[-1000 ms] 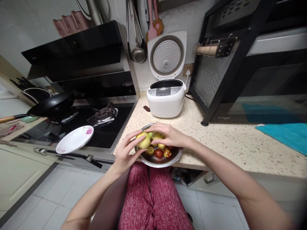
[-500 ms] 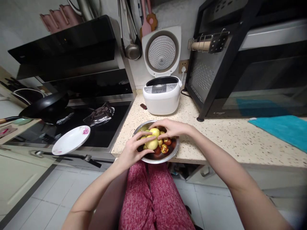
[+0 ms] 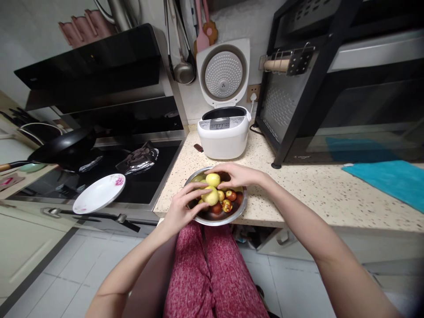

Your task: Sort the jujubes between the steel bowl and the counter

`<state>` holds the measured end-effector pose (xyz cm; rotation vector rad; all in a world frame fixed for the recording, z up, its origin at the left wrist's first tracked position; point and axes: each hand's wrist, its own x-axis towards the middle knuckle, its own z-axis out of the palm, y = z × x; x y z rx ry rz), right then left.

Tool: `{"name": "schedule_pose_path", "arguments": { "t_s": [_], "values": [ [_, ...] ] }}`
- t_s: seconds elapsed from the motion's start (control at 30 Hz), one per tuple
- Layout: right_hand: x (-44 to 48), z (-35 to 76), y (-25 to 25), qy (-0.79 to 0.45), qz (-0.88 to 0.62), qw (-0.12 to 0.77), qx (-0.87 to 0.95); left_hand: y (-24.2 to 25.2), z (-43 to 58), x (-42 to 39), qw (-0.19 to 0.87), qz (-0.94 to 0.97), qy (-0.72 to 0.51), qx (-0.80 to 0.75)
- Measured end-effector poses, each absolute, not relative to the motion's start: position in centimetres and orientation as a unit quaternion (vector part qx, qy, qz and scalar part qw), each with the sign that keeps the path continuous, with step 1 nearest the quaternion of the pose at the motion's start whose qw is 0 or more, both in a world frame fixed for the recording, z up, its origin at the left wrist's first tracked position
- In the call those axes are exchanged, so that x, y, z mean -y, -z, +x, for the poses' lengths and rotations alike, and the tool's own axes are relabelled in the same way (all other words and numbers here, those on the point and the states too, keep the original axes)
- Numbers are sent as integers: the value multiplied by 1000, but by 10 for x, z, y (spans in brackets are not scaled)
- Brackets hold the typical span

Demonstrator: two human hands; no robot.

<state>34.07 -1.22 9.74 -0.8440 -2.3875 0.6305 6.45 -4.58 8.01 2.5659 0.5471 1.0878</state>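
A steel bowl (image 3: pixel 239 216) stands at the counter's front edge with several fruits in it, which look like fresh jujubes. My left hand (image 3: pixel 181 205) reaches in from the left, its thumb and fingers closed round a yellow-green jujube (image 3: pixel 211 197). From the right, my right hand (image 3: pixel 234 175) grips a second yellow-green jujube (image 3: pixel 213 179) just behind it, fingers curled over its far side. Near the right hand lie a red-brown jujube (image 3: pixel 231 195) and a mottled red-and-yellow jujube (image 3: pixel 227 206). My left fingers partly hide the fruit at the bowl's left.
Behind the bowl stands a white rice cooker (image 3: pixel 223 139), lid raised. To the left, a white plate (image 3: pixel 96 196) juts over the stove's front edge, and a black wok (image 3: pixel 66 143) sits farther back. A black rack (image 3: pixel 311 97) and a teal cloth (image 3: pixel 387 176) occupy the right.
Both hands have shifted slightly at the bowl, and the two gripped jujubes sit a little farther apart. More of the red-brown jujubes shows. The view has tilted a touch.
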Motion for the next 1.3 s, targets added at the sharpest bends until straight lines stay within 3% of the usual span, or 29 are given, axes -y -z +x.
{"name": "schedule_pose_path", "arguments": {
  "t_s": [0.57,0.73,1.07,1.3],
  "values": [
    [11,348,-101,-268,-327,241,874,-54,51,12,118,808,-517,-257],
    [14,350,-108,-275,-328,242,871,-47,47,3,120,810,-505,-273],
    [18,352,-118,-294,-348,268,849,-41,43,5,143,891,-402,-152],
    [11,359,-110,-260,-419,333,804,-41,42,3,126,915,-371,-101]
  ]
}}
